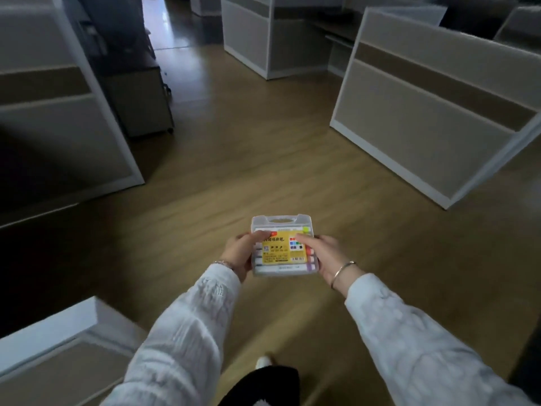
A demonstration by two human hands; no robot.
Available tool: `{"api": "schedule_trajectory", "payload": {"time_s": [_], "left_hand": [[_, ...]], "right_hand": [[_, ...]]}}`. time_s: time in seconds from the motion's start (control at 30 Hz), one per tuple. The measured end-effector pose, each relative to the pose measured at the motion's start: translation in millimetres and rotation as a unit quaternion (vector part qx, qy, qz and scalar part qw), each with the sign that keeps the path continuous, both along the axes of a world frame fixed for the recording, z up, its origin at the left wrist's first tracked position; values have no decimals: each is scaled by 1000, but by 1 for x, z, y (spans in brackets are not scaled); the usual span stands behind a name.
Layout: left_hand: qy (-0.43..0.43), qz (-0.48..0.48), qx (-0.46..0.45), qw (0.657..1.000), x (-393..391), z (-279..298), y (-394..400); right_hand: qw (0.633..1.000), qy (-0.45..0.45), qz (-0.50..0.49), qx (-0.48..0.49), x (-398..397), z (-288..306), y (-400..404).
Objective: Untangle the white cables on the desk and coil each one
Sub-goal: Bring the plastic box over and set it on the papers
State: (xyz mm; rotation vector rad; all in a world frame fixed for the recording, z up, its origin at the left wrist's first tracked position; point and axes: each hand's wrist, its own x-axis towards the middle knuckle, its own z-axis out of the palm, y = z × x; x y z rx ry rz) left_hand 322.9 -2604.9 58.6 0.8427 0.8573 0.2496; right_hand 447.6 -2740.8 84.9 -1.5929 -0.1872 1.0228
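A person stood on a wide tan wooden floor [263, 148] and held a small clear plastic case of colored marker pens [282, 247] out in front with both hands. The case had a yellow paper label on top and a cut-out handle on its far edge. The left hand [243, 253] gripped the left edge of the case, with the thumb on the lid. The right hand [322, 253] gripped the right edge, with a finger lying across the label. Both arms wore white lacy sleeves [187, 341], and a thin metal bangle [341, 273] sat on the right wrist.

The floor ahead was open, with lots of room to walk. A tall beige office divider with white trim [433, 112] stood on the right, its near corner well apart from the hands. Another beige divider [58, 112] stood on the left, and one more [52, 341] sat low by the left elbow. Farther back stood a fourth divider [263, 39].

No white cables showed anywhere in the view, so I cannot tell where they were.
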Motion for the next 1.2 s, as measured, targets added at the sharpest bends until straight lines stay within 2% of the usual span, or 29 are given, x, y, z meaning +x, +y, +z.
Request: {"api": "schedule_trajectory", "payload": {"time_s": [0.2, 0.37, 0.5, 0.73, 0.9, 1.03, 1.2], "left_hand": [[6, 96, 6, 995, 49, 11, 101], [8, 192, 7, 981, 48, 10, 180], [13, 292, 17, 956, 26, 9, 249], [31, 478, 24, 878, -36, 21, 328], [48, 622, 20, 781, -94, 18, 351], [65, 692, 23, 718, -143, 6, 365], [62, 742, 10, 668, -218, 2, 397]], "right_hand": [[996, 7, 94, 0, 74, 1, 130], [981, 13, 191, 0, 93, -6, 244], [959, 14, 282, 9, 83, -10, 354], [870, 31, 493, -3, 23, 1, 516], [774, 29, 632, -25, -62, -4, 594], [706, 20, 708, -25, -135, -14, 637], [650, 19, 760, -21, -231, -22, 685]]}}
